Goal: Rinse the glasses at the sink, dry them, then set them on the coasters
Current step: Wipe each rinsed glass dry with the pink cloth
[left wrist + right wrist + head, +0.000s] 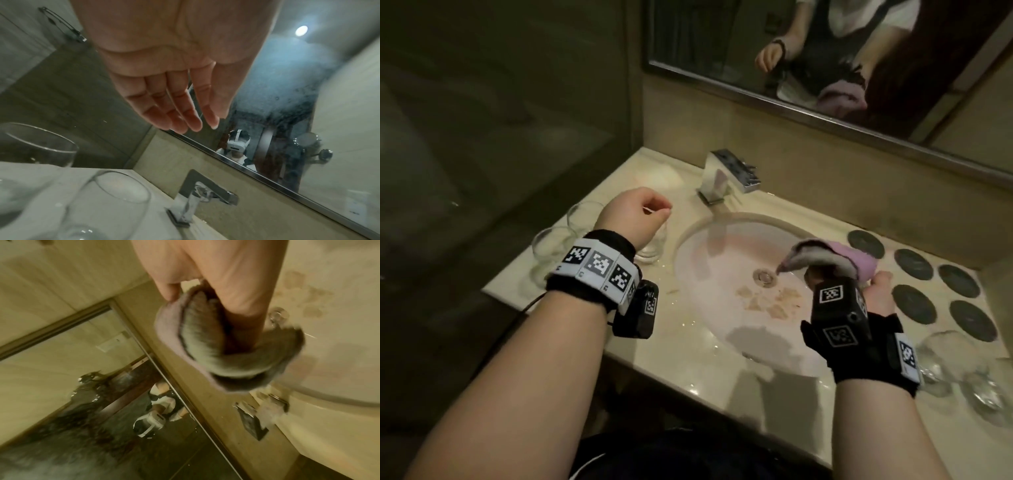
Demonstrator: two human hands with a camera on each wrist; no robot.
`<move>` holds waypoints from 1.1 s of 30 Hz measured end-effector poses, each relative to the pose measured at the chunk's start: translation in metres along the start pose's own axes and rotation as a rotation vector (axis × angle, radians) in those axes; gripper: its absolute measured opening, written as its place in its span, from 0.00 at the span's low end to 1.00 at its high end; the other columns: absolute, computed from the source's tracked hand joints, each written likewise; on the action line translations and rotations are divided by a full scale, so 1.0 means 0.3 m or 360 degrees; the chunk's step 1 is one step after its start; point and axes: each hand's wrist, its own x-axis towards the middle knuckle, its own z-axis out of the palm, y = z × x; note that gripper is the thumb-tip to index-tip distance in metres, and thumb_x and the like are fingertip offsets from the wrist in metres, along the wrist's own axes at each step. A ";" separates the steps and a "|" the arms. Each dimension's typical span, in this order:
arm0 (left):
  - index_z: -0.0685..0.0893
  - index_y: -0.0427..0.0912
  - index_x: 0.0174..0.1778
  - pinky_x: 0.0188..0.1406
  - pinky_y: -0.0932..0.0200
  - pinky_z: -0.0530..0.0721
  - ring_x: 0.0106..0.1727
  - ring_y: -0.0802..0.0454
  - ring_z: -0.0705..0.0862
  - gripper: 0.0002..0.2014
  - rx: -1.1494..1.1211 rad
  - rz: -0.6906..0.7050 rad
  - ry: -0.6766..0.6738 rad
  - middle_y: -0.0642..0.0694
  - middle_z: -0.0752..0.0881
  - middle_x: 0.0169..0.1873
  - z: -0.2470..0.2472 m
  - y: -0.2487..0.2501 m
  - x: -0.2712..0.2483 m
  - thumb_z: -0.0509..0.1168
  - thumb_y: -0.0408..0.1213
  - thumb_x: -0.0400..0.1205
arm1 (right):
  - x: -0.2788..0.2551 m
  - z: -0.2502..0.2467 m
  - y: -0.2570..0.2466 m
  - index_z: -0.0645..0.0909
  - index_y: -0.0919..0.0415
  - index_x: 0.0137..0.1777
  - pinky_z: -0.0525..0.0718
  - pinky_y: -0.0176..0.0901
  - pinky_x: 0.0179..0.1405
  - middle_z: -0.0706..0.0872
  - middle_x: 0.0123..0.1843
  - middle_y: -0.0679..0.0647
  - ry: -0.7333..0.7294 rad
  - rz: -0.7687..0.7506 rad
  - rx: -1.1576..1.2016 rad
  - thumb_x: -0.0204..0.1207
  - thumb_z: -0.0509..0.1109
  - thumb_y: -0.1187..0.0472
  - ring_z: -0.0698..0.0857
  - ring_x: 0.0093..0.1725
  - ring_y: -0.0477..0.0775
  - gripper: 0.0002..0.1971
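My left hand hangs slack and empty over the glasses left of the sink. My right hand grips a cloth, seemingly above the basin beside the coasters.

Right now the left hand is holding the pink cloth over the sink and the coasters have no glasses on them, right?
Not quite. The right hand holds the pink cloth over the sink; the left hand holds nothing. The head view shows it. The coasters are indeed bare.
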 end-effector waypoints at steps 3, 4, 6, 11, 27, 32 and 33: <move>0.84 0.48 0.55 0.53 0.58 0.78 0.52 0.54 0.81 0.08 0.0135 -0.0013 -0.0091 0.52 0.85 0.52 -0.022 -0.077 0.070 0.65 0.41 0.82 | 0.012 0.064 0.088 0.77 0.56 0.42 0.82 0.36 0.60 0.85 0.29 0.45 -0.0187 0.0140 0.0227 0.83 0.58 0.44 0.85 0.40 0.42 0.17; 0.83 0.48 0.57 0.54 0.57 0.78 0.54 0.53 0.81 0.09 0.0188 -0.0014 -0.0140 0.52 0.85 0.54 -0.021 -0.095 0.090 0.65 0.42 0.82 | 0.012 0.078 0.107 0.73 0.54 0.41 0.80 0.26 0.56 0.80 0.27 0.44 -0.0223 0.0300 0.0335 0.82 0.65 0.52 0.82 0.36 0.36 0.10; 0.82 0.49 0.60 0.58 0.54 0.79 0.58 0.51 0.81 0.12 0.0310 -0.0018 -0.0245 0.51 0.84 0.58 -0.010 -0.124 0.127 0.65 0.43 0.81 | 0.018 0.078 0.130 0.69 0.52 0.43 0.71 0.21 0.59 0.74 0.31 0.45 -0.0247 0.0475 0.0565 0.74 0.72 0.67 0.78 0.41 0.28 0.14; 0.79 0.49 0.65 0.66 0.48 0.77 0.64 0.45 0.79 0.18 0.0726 0.0033 -0.0453 0.48 0.83 0.63 0.054 -0.154 0.181 0.65 0.47 0.80 | -0.052 0.112 0.156 0.78 0.54 0.48 0.81 0.45 0.51 0.79 0.25 0.44 -0.0129 0.0238 0.0527 0.82 0.60 0.45 0.83 0.32 0.43 0.13; 0.86 0.45 0.55 0.58 0.49 0.82 0.55 0.42 0.84 0.11 0.1086 -0.0221 -0.0697 0.43 0.86 0.54 0.158 -0.177 0.231 0.62 0.42 0.81 | 0.011 0.021 0.047 0.81 0.73 0.55 0.89 0.58 0.46 0.89 0.50 0.68 -0.0147 -0.0159 0.0015 0.46 0.86 0.72 0.91 0.47 0.62 0.33; 0.87 0.48 0.44 0.52 0.55 0.77 0.51 0.48 0.83 0.02 0.0362 -0.0330 -0.0497 0.48 0.87 0.47 0.110 -0.098 0.173 0.69 0.39 0.79 | 0.027 0.007 0.004 0.82 0.62 0.54 0.87 0.51 0.55 0.90 0.43 0.58 0.0024 -0.0221 -0.0347 0.78 0.67 0.61 0.90 0.44 0.54 0.08; 0.87 0.47 0.46 0.51 0.56 0.76 0.50 0.50 0.83 0.03 0.0189 -0.0319 -0.0462 0.49 0.87 0.46 0.111 -0.083 0.162 0.69 0.38 0.79 | 0.034 0.003 -0.004 0.81 0.62 0.57 0.86 0.52 0.57 0.91 0.43 0.58 0.0010 -0.0226 -0.0346 0.78 0.67 0.61 0.90 0.45 0.53 0.10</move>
